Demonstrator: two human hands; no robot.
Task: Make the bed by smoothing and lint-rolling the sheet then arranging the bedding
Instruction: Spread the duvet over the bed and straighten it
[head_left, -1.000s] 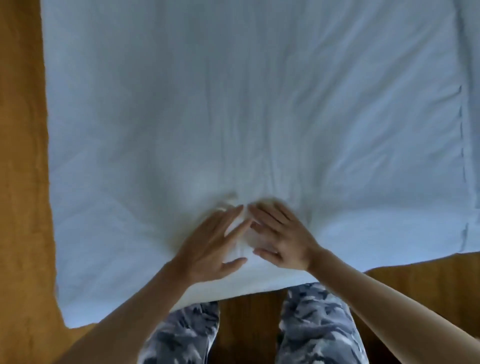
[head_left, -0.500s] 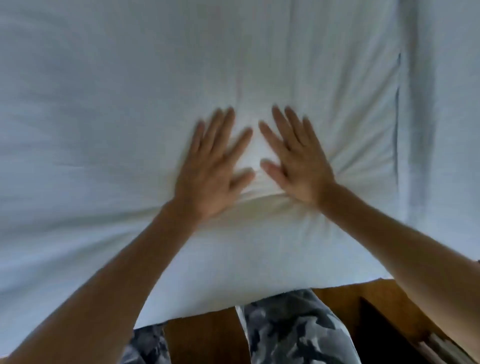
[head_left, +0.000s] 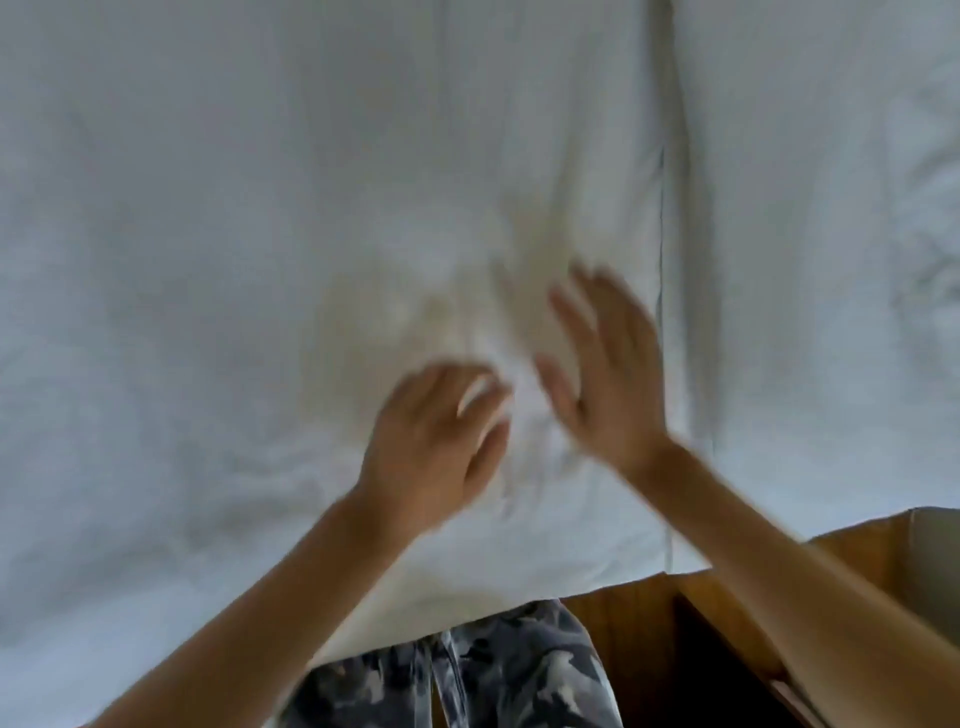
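Pale white sheet (head_left: 218, 218) spread flat across the bed, filling the view from 9 to 3 o'clock, creased at centre, a long seamed fold running at 1 o'clock

Motion-blurred fingers of left hand (head_left: 434, 447) and right hand (head_left: 608, 369) — contact with sheet (head_left: 208, 260) unclear

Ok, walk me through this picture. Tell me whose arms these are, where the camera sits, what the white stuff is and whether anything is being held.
There is no machine here. A person wears a camera on the head, so you look down along their own bare arms. The left hand and right hand are over a white sheet on the bed; both are blurred by motion. The right hand's fingers are straight; the left's are too blurred to judge. A seam runs up the fabric on the right. Below are patterned trousers and wooden furniture.
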